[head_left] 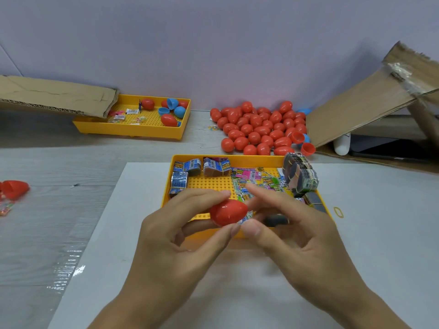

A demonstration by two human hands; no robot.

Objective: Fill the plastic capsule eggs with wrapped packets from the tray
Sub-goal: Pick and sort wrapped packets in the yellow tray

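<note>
My left hand (180, 224) pinches a closed red capsule egg (228, 212) between thumb and fingertips, just above the near edge of the yellow tray (251, 159). My right hand (292, 231) is at the egg's right end, its index finger stretched out straight and its thumb tip beside the egg; that hand is slightly blurred. Colourful wrapped packets (256, 179) lie loose in the tray, with blue banded bundles (185, 172) at its left and dark bundles (300, 174) at its right. A dark packet (275, 220) shows under my right fingers.
A heap of red eggs (259, 129) lies behind the tray. A second yellow tray (133, 131) with red and blue egg halves sits at the back left, under cardboard (57, 96). A cardboard box flap (370, 100) leans at the right. An open red egg (14, 188) lies far left.
</note>
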